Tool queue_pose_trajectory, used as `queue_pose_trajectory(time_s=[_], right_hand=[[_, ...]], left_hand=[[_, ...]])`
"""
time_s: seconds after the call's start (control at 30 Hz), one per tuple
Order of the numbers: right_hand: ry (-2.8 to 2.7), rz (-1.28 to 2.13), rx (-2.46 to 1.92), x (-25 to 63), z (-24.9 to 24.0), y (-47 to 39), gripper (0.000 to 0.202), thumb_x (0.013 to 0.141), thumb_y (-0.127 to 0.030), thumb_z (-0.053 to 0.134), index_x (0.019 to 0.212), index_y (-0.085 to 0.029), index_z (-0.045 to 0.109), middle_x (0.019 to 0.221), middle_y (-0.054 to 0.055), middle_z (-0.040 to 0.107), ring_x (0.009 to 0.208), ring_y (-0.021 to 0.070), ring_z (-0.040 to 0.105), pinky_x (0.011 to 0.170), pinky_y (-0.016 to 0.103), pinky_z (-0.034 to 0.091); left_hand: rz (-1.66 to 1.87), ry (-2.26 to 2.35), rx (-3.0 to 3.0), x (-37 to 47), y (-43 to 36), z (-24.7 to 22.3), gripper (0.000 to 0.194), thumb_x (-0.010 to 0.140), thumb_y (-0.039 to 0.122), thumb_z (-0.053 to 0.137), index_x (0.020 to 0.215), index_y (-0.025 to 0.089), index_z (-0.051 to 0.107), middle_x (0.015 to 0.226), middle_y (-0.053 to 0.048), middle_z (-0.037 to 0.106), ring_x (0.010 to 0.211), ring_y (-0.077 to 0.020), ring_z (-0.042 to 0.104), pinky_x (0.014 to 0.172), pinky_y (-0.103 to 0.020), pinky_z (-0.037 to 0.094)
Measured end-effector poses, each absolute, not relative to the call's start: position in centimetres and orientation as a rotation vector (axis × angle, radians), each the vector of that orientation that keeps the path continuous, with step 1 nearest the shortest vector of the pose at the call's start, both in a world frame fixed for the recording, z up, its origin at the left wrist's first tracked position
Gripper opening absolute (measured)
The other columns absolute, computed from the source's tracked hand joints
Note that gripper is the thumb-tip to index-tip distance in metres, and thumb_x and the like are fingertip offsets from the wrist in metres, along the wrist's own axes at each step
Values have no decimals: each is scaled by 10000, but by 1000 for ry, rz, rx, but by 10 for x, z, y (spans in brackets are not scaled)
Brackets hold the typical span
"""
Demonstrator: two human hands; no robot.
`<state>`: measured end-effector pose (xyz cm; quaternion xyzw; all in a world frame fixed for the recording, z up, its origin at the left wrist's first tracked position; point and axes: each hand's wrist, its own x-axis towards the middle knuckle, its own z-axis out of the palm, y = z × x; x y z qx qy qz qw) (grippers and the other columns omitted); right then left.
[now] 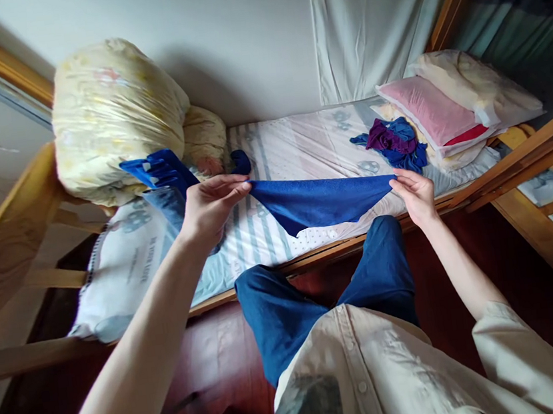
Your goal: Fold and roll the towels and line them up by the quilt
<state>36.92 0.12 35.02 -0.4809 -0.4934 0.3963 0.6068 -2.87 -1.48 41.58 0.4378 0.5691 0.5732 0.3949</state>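
Your left hand (210,208) and right hand (416,196) pinch the blue cloth (326,201) outstretched; folded-looking garments (171,169) lie leftward, crumpled purple-and-blue clothes (392,138) rightward, unfolded.

Bedroom: wooden bed (323,256), printed sheet (294,148), bundled quilt (116,112), pink pillow (430,107).

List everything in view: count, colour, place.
Cloth: one, blue, centre
Clothes: count unclear, blue, left
Small lump: one, navy, left of centre
Clothes heap: one, purple and blue, right
Big bundle: one, yellow, left
Smaller bundle: one, cream, left
Pillow: one, pink, right
Cover: one, cream, on pillow
Printed bedding: one, white, left
Sheet: one, white striped, middle
Bed frame: one, brown, around sheet
Wall: one, white, back
Curtain: one, white, back
Floor: one, dark red, below
Trousers: one pair, blue, front
Shirt: one, beige, front
Left hand: one, cloth's left end
Right hand: one, cloth's right end
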Motion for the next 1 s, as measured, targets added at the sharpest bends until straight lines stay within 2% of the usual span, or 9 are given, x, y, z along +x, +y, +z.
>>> queue_pose_trajectory(time_s=[0.1, 0.17, 0.4, 0.5, 0.63, 0.7, 0.83, 0.9, 1.0], right_hand=[[-1143, 1008, -1112, 370, 348, -6, 490, 649, -403, 977, 1062, -206, 801, 904, 51, 784, 915, 224, 746, 834, 363, 619], [-1118, 1070, -1125, 370, 345, -10, 488, 638, -357, 990, 1057, -198, 797, 886, 47, 781, 916, 222, 747, 823, 355, 614], [-1109, 1287, -1165, 369, 338, -5, 457, 592, -325, 1018, 980, -205, 808, 848, 27, 783, 890, 200, 742, 823, 344, 597], [-1092, 1417, -1172, 366, 328, 14, 427, 595, -292, 1014, 955, -190, 810, 826, 19, 775, 818, 160, 719, 730, 285, 562], [-1022, 1584, -1209, 351, 308, 60, 372, 600, -209, 994, 912, -152, 799, 805, 21, 759, 698, 110, 653, 595, 229, 476], [-1033, 1553, -1279, 339, 303, 88, 365, 584, -177, 986, 889, -138, 790, 788, 25, 749, 668, 104, 629, 562, 222, 448], [-1065, 1355, -1325, 312, 316, 141, 406, 579, -202, 961, 938, -157, 778, 809, 19, 752, 654, 100, 614, 542, 215, 430], [-1097, 1265, -1251, 302, 326, 161, 457, 580, -221, 947, 1000, -168, 775, 822, 10, 755, 697, 113, 634, 572, 220, 455], [-1153, 1157, -1118, 293, 335, 179, 521, 579, -220, 933, 1069, -177, 761, 805, -6, 746, 779, 148, 667, 683, 264, 528]], left_hand=[[1331, 1511, 1032, -39, -35, 416, 431, 416, 385, 970, 754, 202, 775, 643, -3, 695, 539, -81, 528, 490, -197, 389], [1253, 1564, 976, -47, -45, 412, 429, 419, 380, 963, 761, 207, 769, 622, -2, 679, 522, -94, 549, 471, -200, 367], [1101, 1564, 891, -66, -60, 386, 518, 402, 424, 984, 833, 223, 778, 709, -33, 744, 614, -174, 696, 495, -221, 442], [1057, 1565, 905, -69, -50, 372, 564, 401, 450, 998, 848, 205, 757, 775, -59, 770, 713, -221, 754, 555, -245, 519], [1039, 1577, 960, -69, -12, 350, 520, 464, 439, 982, 818, 168, 713, 815, -93, 760, 778, -252, 772, 658, -315, 609], [1060, 1596, 969, -69, 17, 342, 486, 497, 427, 963, 800, 160, 694, 800, -87, 745, 763, -237, 762, 678, -326, 618], [1186, 1722, 1003, -70, 78, 345, 433, 518, 388, 911, 810, 151, 697, 711, -46, 711, 705, -197, 719, 621, -268, 560], [1288, 1790, 1069, -70, 102, 353, 407, 541, 365, 866, 850, 148, 715, 711, -41, 719, 723, -192, 707, 627, -249, 539], [1415, 1840, 1250, -70, 119, 363, 385, 630, 355, 765, 959, 157, 736, 834, -51, 766, 841, -194, 725, 708, -229, 542]])
